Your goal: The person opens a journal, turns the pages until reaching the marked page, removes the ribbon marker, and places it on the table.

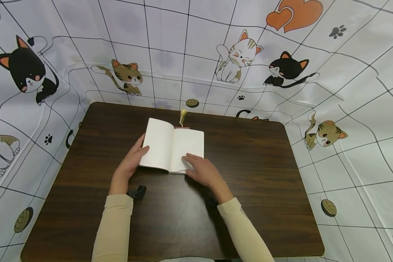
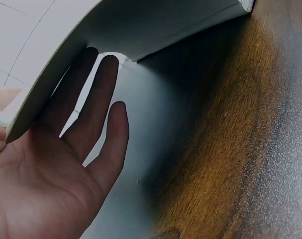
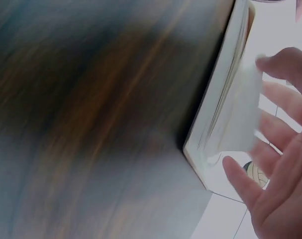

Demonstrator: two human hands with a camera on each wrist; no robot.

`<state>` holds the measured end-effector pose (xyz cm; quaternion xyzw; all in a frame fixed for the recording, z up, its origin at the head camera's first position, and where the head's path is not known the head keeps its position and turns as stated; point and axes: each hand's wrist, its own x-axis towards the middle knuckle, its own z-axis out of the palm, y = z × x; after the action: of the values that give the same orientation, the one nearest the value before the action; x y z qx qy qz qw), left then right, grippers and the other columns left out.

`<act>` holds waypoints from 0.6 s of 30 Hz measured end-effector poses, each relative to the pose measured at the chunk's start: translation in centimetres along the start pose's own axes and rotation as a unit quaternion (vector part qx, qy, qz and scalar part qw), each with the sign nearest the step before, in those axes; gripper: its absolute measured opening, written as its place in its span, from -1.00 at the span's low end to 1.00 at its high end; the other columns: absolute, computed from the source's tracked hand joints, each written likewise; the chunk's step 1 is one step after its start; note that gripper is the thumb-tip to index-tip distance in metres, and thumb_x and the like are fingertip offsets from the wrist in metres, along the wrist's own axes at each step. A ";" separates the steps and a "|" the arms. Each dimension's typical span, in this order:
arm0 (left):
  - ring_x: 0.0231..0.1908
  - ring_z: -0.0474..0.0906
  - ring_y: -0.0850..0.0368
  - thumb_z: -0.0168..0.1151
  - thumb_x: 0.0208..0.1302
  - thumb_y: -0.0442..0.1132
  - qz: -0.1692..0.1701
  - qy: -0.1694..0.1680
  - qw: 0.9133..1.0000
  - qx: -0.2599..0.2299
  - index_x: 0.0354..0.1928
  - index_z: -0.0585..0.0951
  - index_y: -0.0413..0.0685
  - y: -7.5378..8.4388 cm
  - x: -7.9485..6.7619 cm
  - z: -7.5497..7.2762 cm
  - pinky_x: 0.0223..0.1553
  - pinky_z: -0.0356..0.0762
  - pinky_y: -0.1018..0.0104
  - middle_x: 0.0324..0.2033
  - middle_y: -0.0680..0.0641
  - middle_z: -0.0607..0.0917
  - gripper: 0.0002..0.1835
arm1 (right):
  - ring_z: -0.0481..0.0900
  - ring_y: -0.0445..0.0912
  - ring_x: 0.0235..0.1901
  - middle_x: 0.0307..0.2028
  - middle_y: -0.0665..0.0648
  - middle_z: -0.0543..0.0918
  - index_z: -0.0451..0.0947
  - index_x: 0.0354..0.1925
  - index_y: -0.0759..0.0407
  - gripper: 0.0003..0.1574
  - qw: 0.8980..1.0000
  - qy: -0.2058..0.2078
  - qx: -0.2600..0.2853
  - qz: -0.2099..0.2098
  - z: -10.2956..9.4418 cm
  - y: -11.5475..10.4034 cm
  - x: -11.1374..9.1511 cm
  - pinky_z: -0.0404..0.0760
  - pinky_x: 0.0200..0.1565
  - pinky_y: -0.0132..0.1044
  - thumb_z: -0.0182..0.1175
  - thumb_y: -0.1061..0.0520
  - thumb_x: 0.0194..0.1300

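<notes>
An open notebook (image 1: pixel 157 143) with pale pages lies tilted on the dark table, its left half raised. My left hand (image 1: pixel 133 158) grips the left edge, thumb on the page. In the left wrist view, the fingers (image 2: pixel 108 82) of that hand reach under the cover (image 2: pixel 155 25). At the lower right corner, my right hand (image 1: pixel 203 170) has its fingers over the right page (image 1: pixel 188 143). The right wrist view shows a blurred, lifted page (image 3: pixel 240 119) between the thumb (image 3: pixel 285 64) and the other fingers, whose tips are partly hidden.
A yellow tassel (image 1: pixel 183 115) and a reddish strip (image 1: pixel 182 127) show beyond the notebook's top edge. The wood-grain table (image 1: pixel 255 174) has rounded corners. Behind it hangs a white sheet (image 1: pixel 165 32) printed with cats and grid lines. A dark wrist strap (image 1: pixel 137 192) sits at my left wrist.
</notes>
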<state>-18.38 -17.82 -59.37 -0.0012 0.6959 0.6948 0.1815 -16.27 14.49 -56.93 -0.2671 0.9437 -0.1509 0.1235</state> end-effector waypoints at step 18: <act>0.02 0.66 0.09 -0.05 0.75 0.08 0.002 0.019 0.999 0.035 0.78 -0.19 0.33 0.2 -0.1 0.1 0.09 0.57 0.30 0.55 -0.33 0.36 -0.21 | 0.30 0.11 0.61 0.67 0.11 0.26 0.46 0.54 -0.11 -0.14 0.991 0.126 -0.041 0.005 -1.1 0.0 -1.0 0.40 0.51 0.23 0.53 0.08 0.37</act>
<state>-18.35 -17.74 -59.10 -0.0068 0.7235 0.6700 0.1663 -15.78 15.24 -55.73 -0.2461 0.9584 -0.1441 -0.0070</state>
